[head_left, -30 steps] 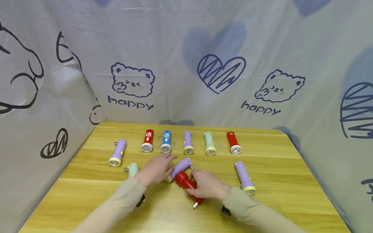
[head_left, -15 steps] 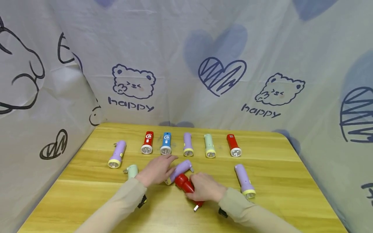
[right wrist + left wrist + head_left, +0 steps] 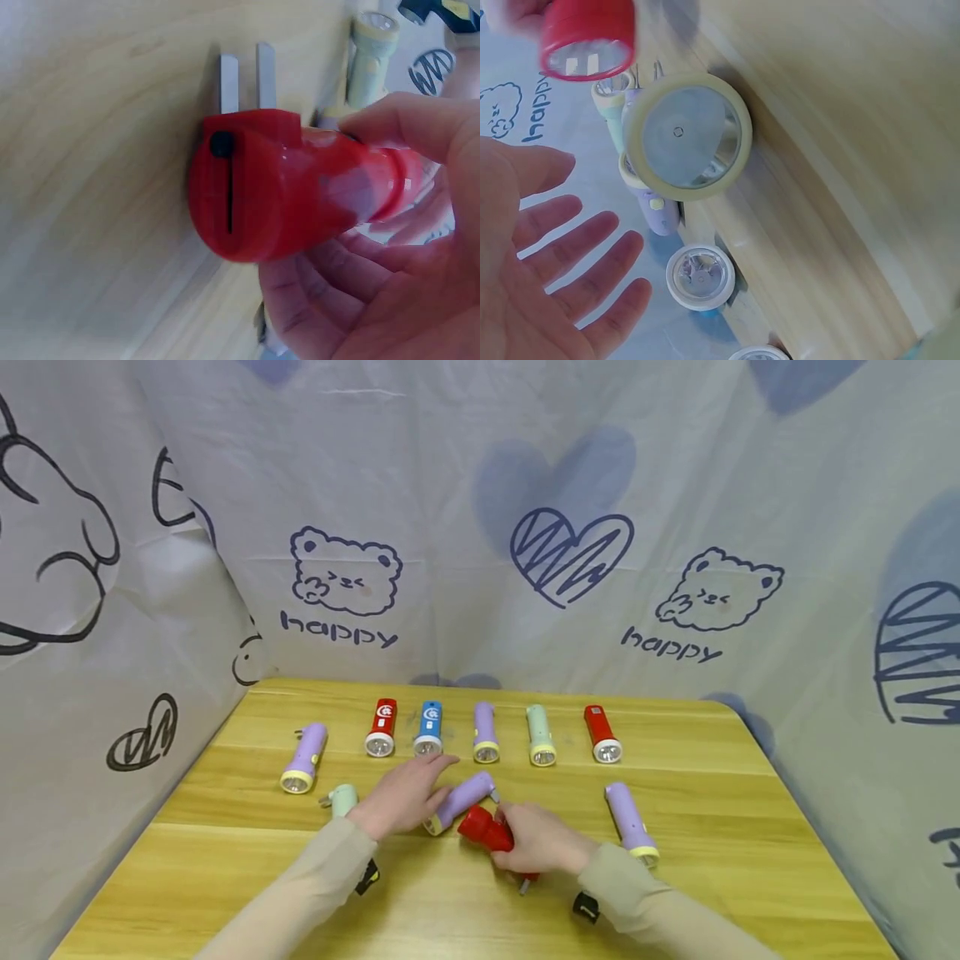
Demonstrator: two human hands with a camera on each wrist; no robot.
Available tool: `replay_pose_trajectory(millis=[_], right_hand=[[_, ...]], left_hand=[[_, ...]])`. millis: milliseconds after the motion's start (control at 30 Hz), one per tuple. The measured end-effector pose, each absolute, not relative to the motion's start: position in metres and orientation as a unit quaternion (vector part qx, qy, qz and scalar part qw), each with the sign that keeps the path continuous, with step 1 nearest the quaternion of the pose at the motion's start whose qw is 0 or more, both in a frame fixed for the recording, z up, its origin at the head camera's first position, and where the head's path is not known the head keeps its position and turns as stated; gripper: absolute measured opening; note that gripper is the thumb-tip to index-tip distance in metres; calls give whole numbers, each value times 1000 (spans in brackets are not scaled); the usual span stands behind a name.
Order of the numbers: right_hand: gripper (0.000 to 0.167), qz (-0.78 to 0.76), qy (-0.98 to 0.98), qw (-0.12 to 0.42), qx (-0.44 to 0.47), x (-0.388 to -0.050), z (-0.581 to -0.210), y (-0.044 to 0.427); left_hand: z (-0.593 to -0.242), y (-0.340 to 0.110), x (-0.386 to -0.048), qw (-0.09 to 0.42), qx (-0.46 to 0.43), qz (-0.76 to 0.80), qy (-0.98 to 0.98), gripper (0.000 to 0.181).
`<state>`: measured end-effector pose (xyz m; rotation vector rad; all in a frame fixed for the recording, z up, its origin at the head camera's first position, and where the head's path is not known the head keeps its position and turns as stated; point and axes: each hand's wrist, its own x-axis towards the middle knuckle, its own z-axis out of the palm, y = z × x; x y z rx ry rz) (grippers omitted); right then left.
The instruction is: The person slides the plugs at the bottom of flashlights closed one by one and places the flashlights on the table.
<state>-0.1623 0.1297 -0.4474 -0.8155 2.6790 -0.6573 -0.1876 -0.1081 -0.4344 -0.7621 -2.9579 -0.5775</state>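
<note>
My right hand point(image 3: 543, 839) grips a red flashlight point(image 3: 486, 831) by its body, thumb on one side and fingers curled beneath. In the right wrist view two flat metal plug prongs point(image 3: 266, 79) stick out of its tail, near a black slider knob point(image 3: 221, 144). My left hand point(image 3: 401, 797) is held with fingers extended and spread beside a purple flashlight point(image 3: 467, 797). In the left wrist view a gap shows between those fingers and that flashlight's cream-rimmed lens point(image 3: 690, 135). The purple flashlight lies slanted on the table, its own prongs out at the tail.
Along the back stand a red flashlight point(image 3: 382, 727), a blue one point(image 3: 429, 727), a purple one point(image 3: 484, 731), a green one point(image 3: 540, 735) and another red one point(image 3: 602, 733). Purple flashlights lie left point(image 3: 305, 758) and right point(image 3: 630, 822). My left forearm partly covers a green flashlight point(image 3: 343, 799).
The red flashlight in my right hand has shifted slightly right and turned, its prongs moving right. My left hand and the purple flashlight beside it stay nearly in place.
</note>
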Motion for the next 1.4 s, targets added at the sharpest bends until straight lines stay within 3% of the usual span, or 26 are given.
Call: replay_pose_trajectory(millis=[233,500,900,1167,1400], right_hand=[[35,-315,905,93,-270,-169,-452,142],[43,-453,869,76,-184,-177,-453,152],[29,-625,772,68,-88,-191,-434,156],[18,-720,678,58,-140,-196,-420,153],[28,-783,599,34,-162,-196,-413,154]], left_hand=[[-435,-107,-188,31,-241,-211,-947,46],[-437,-101,-185,40,-242,-240,-939,46],[-437,-84,-179,59,-233,-344,-908,29],[-433,-68,-176,-25,-214,-453,-865,27],[-430,-60,-176,-132,-186,-556,-799,40]])
